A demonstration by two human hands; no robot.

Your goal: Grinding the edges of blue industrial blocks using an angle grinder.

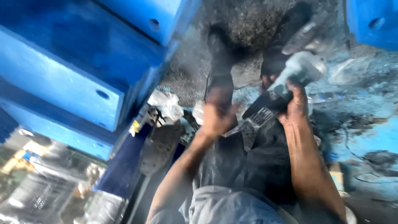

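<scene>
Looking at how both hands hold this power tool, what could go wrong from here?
1. The right hand is bare and grips the grey power tool; a slip might hurt the fingers.
2. The left hand sits close to its dark rear body, so it could be struck.
3. The picture is blurred, suggesting fast movement.

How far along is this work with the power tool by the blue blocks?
Done: blue paint already covers the blue blocks and stains the floor. In hand: the right hand grips a grey power tool, seemingly an angle grinder; the left hand is near its dark rear end, the contact blurred. Left: too blurred to judge.
</scene>
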